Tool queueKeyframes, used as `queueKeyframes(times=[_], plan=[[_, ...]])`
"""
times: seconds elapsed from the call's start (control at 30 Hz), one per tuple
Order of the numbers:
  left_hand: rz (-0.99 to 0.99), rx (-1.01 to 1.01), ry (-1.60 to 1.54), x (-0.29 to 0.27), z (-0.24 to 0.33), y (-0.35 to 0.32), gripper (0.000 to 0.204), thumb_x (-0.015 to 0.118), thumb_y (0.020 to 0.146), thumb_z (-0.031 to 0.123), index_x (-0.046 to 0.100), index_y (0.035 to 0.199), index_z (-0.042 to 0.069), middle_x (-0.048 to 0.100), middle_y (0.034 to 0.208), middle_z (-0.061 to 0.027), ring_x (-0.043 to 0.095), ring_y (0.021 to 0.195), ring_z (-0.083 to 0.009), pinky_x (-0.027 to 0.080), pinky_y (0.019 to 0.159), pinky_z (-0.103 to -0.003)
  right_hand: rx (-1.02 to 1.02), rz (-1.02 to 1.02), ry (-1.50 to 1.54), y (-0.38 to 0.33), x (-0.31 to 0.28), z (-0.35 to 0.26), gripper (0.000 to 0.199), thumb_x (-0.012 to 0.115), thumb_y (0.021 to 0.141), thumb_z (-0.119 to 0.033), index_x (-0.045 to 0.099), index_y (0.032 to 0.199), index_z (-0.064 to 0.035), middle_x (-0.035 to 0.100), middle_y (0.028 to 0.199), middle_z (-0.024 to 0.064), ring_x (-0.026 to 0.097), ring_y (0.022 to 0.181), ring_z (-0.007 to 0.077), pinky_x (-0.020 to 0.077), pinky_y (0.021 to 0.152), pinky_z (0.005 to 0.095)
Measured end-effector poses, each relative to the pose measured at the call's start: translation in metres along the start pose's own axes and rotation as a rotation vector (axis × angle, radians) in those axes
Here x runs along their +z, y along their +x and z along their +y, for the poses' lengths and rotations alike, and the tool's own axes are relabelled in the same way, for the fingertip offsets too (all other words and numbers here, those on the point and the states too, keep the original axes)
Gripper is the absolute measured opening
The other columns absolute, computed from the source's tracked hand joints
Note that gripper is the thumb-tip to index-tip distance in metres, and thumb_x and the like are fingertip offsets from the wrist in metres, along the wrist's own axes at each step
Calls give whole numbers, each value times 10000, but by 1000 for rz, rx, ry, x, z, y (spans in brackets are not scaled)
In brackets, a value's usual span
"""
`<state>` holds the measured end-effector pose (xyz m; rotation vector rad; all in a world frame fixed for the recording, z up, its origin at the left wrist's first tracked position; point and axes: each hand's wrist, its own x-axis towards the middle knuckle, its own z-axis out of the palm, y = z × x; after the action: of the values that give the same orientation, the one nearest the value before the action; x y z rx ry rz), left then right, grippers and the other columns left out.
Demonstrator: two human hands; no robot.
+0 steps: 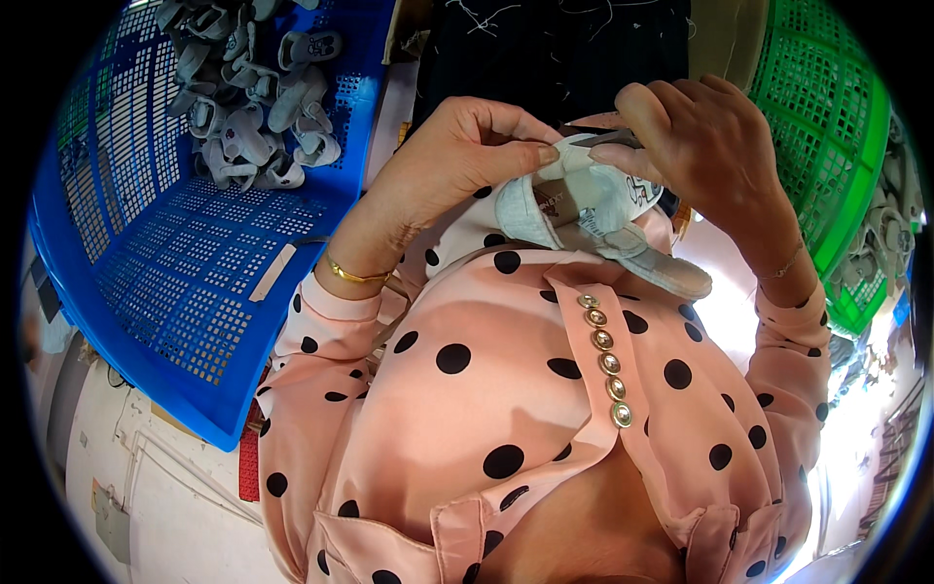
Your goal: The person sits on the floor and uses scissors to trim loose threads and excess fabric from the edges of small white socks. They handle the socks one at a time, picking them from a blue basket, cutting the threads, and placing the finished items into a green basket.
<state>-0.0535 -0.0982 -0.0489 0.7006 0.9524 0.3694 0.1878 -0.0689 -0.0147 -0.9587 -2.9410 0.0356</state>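
Both hands hold a small pale grey-white child's sandal [533,216] in front of my chest. Thumb and forefinger of my left hand [477,146] pinch the upper edge of its strap. Across from it, my right hand [702,146] is closed on the same strap area, its thumb pressed on the pale material and the other fingers curled behind. The sandal's open inside, with a brown insole, shows between the hands. A small printed figure marks the side near my right hand. One end of the sandal points down to the right, close to my shirt.
On the left stands a blue perforated plastic basket [209,229] with several similar sandals [248,136] heaped at its far end. A green perforated basket [827,146] is on the right, with more sandals [869,243] beside it. Dark cloth [555,49] with loose threads lies beyond my hands.
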Motion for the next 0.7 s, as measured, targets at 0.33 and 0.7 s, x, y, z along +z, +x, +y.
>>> queueKeyframes(times=[0.33, 0.7], plan=[[8, 4, 21, 2, 3, -1, 222, 702, 864, 125, 709, 1043, -6, 703, 891, -36, 630, 809, -67, 496, 774, -206, -26, 17, -4, 2, -1, 1, 419, 754, 729, -446, 516, 803, -109, 523, 626, 9, 576, 579, 146, 440, 571, 278], [-34, 12, -2, 1, 1, -1, 216, 689, 875, 115, 703, 1057, -1, 704, 902, -33, 634, 824, -67, 499, 784, -204, -75, -27, -32, 5, -2, 5, 365, 749, 733, -394, 532, 806, -110, 488, 620, 13, 553, 578, 156, 419, 556, 291]])
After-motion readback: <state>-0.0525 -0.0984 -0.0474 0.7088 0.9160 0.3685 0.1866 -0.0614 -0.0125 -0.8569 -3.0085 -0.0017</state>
